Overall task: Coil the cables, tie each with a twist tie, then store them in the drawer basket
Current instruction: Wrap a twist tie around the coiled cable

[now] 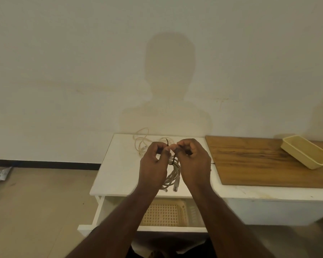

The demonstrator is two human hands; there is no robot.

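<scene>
Above the white table top [117, 164], my left hand [154, 164] and my right hand [192, 161] are raised close together. Between them hangs a coiled white cable [172, 173], its plugs dangling near the table's front edge. A thin dark twist tie [173, 159] wraps the top of the coil, and each hand pinches one end of it; one tip sticks up beside my left thumb. A second white cable [141, 141] lies loose at the back of the table. Below, in the open drawer [101, 209], sits a cream lattice basket [166, 213].
A wooden board [259, 161] covers the surface to the right, with a cream plastic tray [306, 151] at its far right end. A tiny dark piece [212, 163] lies at the board's left edge. A silvery bag [0, 175] lies on the floor at left.
</scene>
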